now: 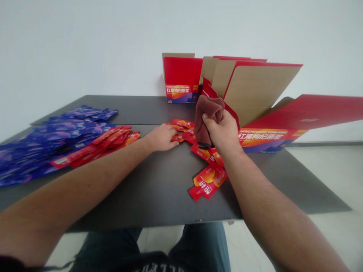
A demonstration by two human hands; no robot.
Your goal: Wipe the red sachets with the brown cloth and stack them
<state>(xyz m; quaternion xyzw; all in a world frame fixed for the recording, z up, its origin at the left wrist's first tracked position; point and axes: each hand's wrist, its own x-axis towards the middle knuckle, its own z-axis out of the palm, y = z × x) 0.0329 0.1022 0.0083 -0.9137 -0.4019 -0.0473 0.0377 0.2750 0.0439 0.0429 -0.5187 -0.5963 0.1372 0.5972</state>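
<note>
My right hand [222, 130] grips a crumpled brown cloth [208, 117] in its fist, above the dark grey table [159, 189]. My left hand [161, 138] lies on the tabletop with its fingertips at a loose group of red foil sachets [181, 132]. Whether those fingers hold a sachet, I cannot tell. More red sachets [208, 185] lie scattered below my right wrist. A pile of red sachets [99, 145] rests to the left, against a broad heap of blue-purple sachets [56, 143].
An open red carton [181, 79] printed with Chinese text stands at the table's back edge. Beside it, a large opened cardboard box [255, 94] with tan inner flaps overhangs the right side. The table's front edge lies above my knees, with a tiled floor below.
</note>
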